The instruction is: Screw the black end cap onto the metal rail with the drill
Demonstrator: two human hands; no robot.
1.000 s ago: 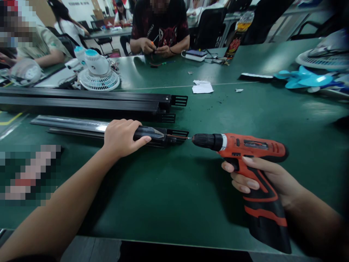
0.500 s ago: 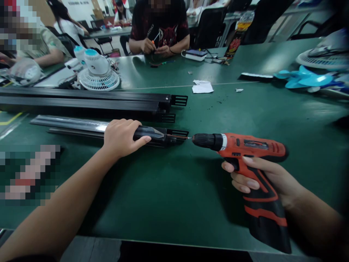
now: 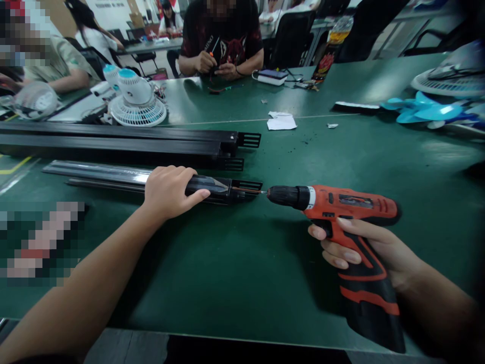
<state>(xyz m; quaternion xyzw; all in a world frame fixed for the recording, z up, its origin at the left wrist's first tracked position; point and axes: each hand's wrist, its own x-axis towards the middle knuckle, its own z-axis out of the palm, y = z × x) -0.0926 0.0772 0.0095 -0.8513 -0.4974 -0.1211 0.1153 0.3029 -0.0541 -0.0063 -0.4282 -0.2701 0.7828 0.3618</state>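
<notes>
My left hand is wrapped over a long black metal profile, pressing it against the green table. A slotted black bracket sticks out of the profile's right end. In my right hand is an orange and black cordless drill, its handle gripped and the index finger at the trigger. The drill points left, and its long thin bit reaches to the profile's end beside the bracket. Whether a screw sits at the bit's tip is too small to tell.
More black profiles lie just behind. White fan parts stand at the back left, blue fan blades at the right. Paper scraps and a bottle are farther back. Across the table a person holds a screwdriver.
My hands, the profile and the drill show no clear movement. The person across the table has shifted their hands slightly.
</notes>
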